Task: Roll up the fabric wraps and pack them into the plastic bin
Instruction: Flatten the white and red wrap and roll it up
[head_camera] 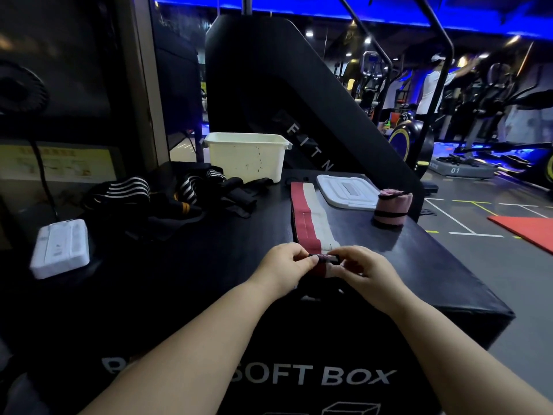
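Rolling looks just begun. The left hand [287,268] and right hand [359,271] each hold a pinching grip on the red-and-white wrap [311,217] at its end farthest from the plastic bin [247,155] — next it needs tight, even turns toward the bin.

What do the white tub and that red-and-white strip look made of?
The white bin: likely rigid plastic, matte, speckled with marks, moulded rim. The red-and-white wrap: seemingly woven fabric, matte, lying limp and flat, with a stitch line visible.
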